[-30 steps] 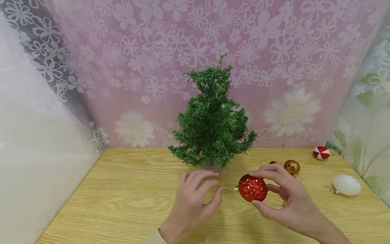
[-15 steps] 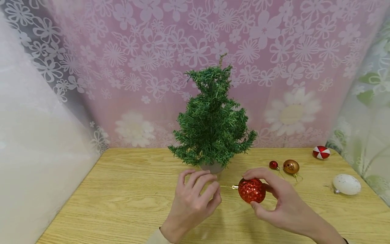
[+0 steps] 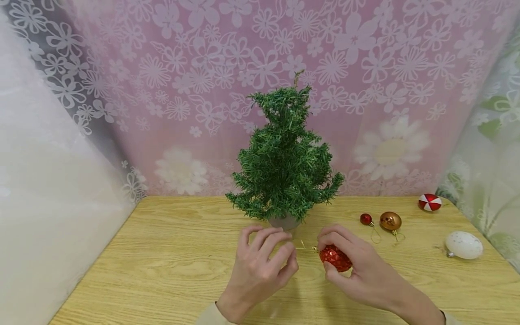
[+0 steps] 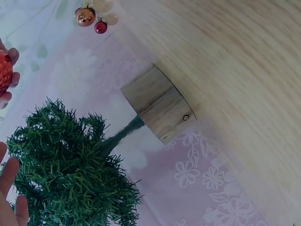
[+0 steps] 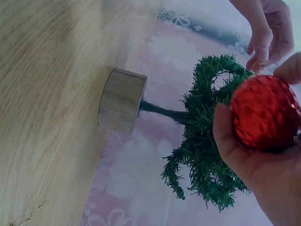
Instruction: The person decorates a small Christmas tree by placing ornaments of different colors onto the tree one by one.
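Observation:
My right hand (image 3: 361, 266) grips a faceted red bauble (image 3: 336, 258) above the table, fingers over its top and thumb below. From its gold cap a thin gold string (image 3: 301, 247) runs left towards my left hand (image 3: 262, 268). In the right wrist view the left hand (image 5: 273, 37) pinches at the string, close to the cap end of the bauble (image 5: 265, 113). Behind both hands stands a small green artificial Christmas tree (image 3: 286, 158). Its round wooden base (image 4: 157, 106) shows plainly in the left wrist view, where only some fingertips of the left hand appear.
On the right of the wooden table (image 3: 162, 253) lie a small red bauble (image 3: 366, 219), a copper bauble (image 3: 390, 220), a red-and-white bauble (image 3: 429, 202) and a speckled white bauble (image 3: 464, 245). A flowered pink curtain (image 3: 227, 90) hangs behind.
My right hand has turned and shifted left, its fingers now covering more of the red bauble. The gold string, straight before, now shows a slack bend. My left hand stays nearly in place.

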`<move>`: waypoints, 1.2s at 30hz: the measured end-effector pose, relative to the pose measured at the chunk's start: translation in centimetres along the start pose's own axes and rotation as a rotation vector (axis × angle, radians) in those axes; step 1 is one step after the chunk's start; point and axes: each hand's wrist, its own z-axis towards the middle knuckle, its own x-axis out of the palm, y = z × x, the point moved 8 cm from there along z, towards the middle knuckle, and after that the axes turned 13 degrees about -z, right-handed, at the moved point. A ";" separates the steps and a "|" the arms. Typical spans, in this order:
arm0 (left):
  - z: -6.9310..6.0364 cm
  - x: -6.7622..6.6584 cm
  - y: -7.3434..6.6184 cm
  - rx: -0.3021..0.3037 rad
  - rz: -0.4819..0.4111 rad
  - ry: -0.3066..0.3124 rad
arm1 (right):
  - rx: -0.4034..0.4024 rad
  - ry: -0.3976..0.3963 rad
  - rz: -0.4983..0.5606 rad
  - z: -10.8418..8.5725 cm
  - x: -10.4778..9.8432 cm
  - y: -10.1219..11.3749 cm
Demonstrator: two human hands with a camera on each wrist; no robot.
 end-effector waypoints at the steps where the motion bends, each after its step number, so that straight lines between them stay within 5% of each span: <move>1: 0.0 0.0 -0.1 0.006 0.002 -0.002 | -0.012 -0.009 0.001 0.1 0.0 0.1; 16: -0.3 0.6 -0.5 -0.043 -0.052 0.051 | -0.143 -0.153 -0.289 0.4 0.0 1.3; 21: -0.2 0.7 -0.4 -0.043 -0.060 0.046 | -0.156 -0.184 -0.277 0.5 -0.1 1.5; 29: -0.1 1.4 0.6 -0.154 -0.156 0.093 | -0.105 -0.167 -0.273 0.5 0.0 1.2; 36: 0.2 1.0 1.1 -0.168 -0.166 0.100 | -0.107 -0.193 -0.252 0.7 -0.4 1.4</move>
